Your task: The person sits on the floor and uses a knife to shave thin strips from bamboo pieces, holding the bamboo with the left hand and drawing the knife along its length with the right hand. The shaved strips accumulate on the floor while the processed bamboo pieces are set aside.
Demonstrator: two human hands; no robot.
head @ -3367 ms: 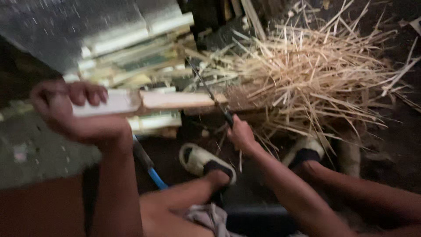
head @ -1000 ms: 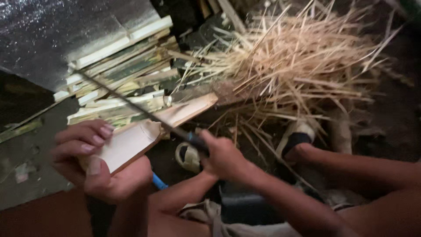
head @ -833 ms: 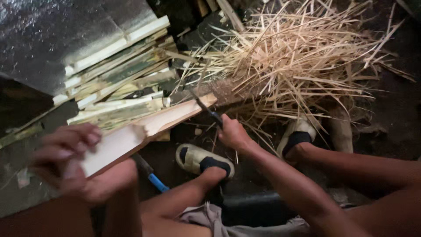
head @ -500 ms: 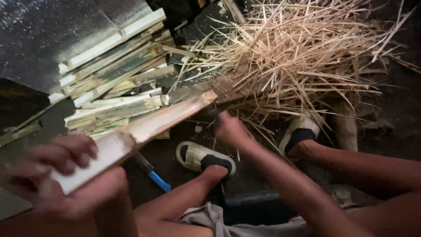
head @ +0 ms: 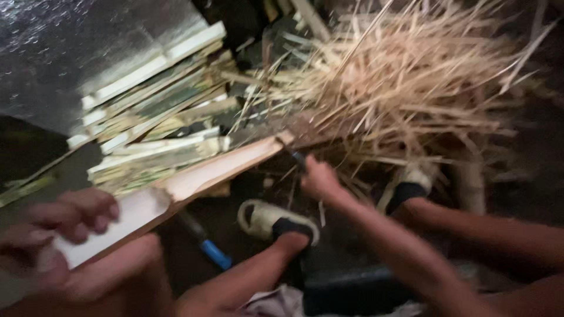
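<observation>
My left hand (head: pixel 64 235) grips the near end of a long split bamboo slat (head: pixel 194 179), pale inner face up, which slants up to the right. Out at the slat's far tip, my right hand (head: pixel 320 179) is closed around the dark handle of a knife (head: pixel 296 158); the blade is mostly hidden and blurred. My legs stretch forward beneath the slat, with sandalled feet (head: pixel 276 220) on the dark ground.
A stack of split bamboo slats (head: pixel 153 126) lies at the left centre. A big heap of thin bamboo strips and shavings (head: pixel 423 88) fills the upper right. A blue-handled tool (head: pixel 208 249) lies on the ground between my legs. A grey sheet (head: pixel 70 53) covers the upper left.
The right hand with the knife has moved from the slat's middle out to its far tip. The left hand has drawn the slat's near end down and left.
</observation>
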